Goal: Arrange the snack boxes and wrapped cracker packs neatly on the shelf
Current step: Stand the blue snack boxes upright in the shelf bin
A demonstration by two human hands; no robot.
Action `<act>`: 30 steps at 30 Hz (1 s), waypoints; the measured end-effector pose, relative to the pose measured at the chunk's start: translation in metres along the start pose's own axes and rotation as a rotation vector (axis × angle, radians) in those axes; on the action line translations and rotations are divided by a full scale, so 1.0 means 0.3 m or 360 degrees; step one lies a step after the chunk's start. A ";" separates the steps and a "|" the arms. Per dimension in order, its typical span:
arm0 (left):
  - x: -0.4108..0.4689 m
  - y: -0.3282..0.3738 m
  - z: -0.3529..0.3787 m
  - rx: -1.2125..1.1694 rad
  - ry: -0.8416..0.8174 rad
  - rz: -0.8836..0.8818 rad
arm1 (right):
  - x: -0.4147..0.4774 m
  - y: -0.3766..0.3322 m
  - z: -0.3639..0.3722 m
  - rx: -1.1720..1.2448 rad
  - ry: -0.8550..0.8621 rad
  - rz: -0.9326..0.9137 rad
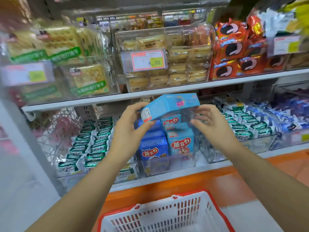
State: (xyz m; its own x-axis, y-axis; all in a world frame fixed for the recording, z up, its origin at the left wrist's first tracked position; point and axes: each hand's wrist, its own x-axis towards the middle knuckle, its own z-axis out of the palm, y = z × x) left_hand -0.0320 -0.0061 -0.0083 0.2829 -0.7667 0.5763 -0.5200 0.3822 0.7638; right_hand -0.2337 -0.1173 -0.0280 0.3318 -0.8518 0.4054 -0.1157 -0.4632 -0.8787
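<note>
My left hand (132,121) grips the left end of a light blue snack box (170,107), held tilted above a clear bin (167,163) on the lower shelf. Inside the bin stand several blue boxes (154,148) and light blue boxes (180,141) with red lettering. My right hand (209,121) hovers at the box's right end with fingers spread and loosely bent, touching or nearly touching it. Green-and-white wrapped cracker packs (90,144) fill the bin to the left, and more packs (242,118) lie to the right.
The upper shelf (150,93) carries clear bins of crackers, small cakes behind an 8.00 price tag (148,61), and orange cookie packs (234,54). A white basket with a red rim (167,213) sits below, in front of the orange shelf base (167,190).
</note>
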 end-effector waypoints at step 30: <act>-0.172 0.055 -0.021 -0.0612 -0.0115 -0.1098 | -0.202 -0.202 -0.048 0.0305 -0.0145 0.0140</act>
State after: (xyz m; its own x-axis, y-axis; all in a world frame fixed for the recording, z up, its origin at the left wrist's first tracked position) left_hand -0.0502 0.0430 -0.0236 0.3799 -0.9220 -0.0742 0.0723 -0.0504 0.9961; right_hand -0.2601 -0.0411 0.0045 0.4125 -0.8573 0.3082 0.0289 -0.3258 -0.9450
